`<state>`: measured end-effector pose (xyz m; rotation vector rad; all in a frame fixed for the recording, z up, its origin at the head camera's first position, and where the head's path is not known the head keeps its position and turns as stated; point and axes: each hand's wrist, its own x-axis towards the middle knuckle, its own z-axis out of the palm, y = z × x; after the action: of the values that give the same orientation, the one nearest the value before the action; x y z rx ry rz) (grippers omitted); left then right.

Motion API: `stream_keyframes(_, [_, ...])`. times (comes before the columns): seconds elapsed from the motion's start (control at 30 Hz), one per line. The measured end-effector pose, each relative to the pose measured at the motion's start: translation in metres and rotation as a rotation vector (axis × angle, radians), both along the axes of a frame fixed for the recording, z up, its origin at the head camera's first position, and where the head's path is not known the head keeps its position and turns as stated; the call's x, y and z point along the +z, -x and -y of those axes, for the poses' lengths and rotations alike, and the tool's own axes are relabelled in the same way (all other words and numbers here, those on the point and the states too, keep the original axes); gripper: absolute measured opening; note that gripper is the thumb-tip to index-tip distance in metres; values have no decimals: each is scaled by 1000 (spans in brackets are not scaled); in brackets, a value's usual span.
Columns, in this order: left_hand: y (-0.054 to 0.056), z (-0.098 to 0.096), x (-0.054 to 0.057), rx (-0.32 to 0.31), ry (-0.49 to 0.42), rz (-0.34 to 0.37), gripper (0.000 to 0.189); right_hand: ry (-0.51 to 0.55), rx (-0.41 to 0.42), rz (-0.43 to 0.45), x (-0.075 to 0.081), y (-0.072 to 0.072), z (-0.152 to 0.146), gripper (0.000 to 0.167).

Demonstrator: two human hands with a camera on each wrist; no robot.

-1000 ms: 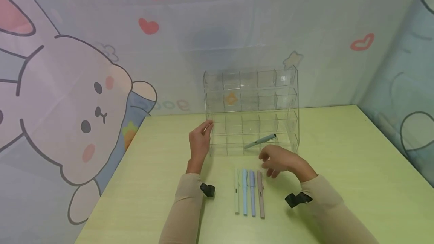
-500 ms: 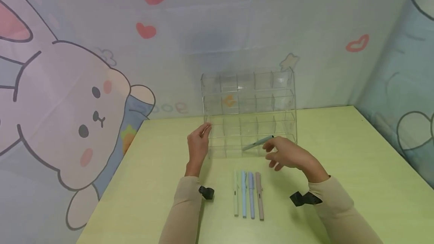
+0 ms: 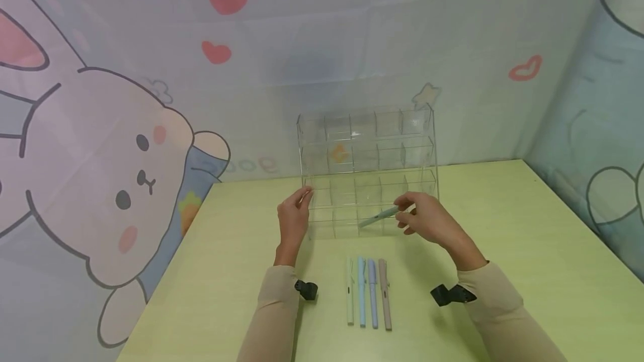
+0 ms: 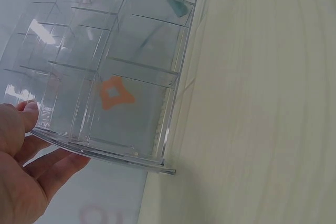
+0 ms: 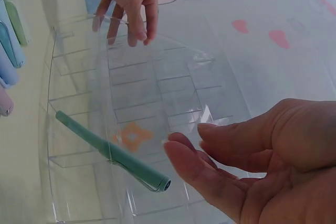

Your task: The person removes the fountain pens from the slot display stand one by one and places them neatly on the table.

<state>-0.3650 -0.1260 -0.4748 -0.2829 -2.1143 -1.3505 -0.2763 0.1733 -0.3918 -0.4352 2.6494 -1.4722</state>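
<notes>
A clear acrylic organizer (image 3: pixel 344 190) with rows of compartments stands at the back of the table. My left hand (image 3: pixel 293 222) grips its left side wall, thumb on one face and fingers on the other, as the left wrist view shows. A teal-green capped pen (image 5: pixel 113 152) leans slantwise in the organizer's lowest row, its cap end up to the right. Beside that cap is my right hand (image 3: pixel 427 219); its thumb and fingers are slightly bent and apart. In the right wrist view the fingertips (image 5: pixel 181 153) are near the pen but hold nothing.
In front of the organizer lie a light green pen (image 3: pixel 350 300), a light blue pen (image 3: pixel 362 300), a lavender pen (image 3: pixel 373 300) and a brownish-pink pen (image 3: pixel 386 300), side by side on the pale yellow table (image 3: pixel 241 295). A printed cloth (image 3: pixel 282 71) hangs behind.
My right hand has moved up and slightly right, from in front of the organizer to the teal-green pen's cap end. My left hand keeps its grip on the organizer.
</notes>
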Motion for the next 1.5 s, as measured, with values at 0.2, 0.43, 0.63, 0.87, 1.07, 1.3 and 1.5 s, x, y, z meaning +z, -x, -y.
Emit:
stream_keyframes(0.2, [0, 0, 1, 10, 9, -8, 20, 4, -60, -149, -3, 3, 1, 27])
stream_keyframes(0.43, [-1, -1, 1, 23, 26, -5, 19, -42, -129, -389, -7, 5, 4, 22])
stream_keyframes(0.63, [-3, -1, 2, 23, 22, 16, 19, -52, -199, -443, -12, 8, 3, 21])
stream_keyframes(0.87, [-2, -1, 3, 25, 19, 25, 20, -69, -240, -493, -16, 14, 0, 22])
stream_keyframes(1.07, [-2, 0, 2, 25, 15, 18, 20, -69, -256, -496, -23, 19, 0, 24])
stream_keyframes(1.3, [-4, -1, 5, 25, 8, 29, 19, -12, -197, -564, -40, 31, 1, 24])
stream_keyframes(1.5, [-7, -1, 6, 21, -1, 40, 19, 23, -174, -607, -51, 37, 0, 25])
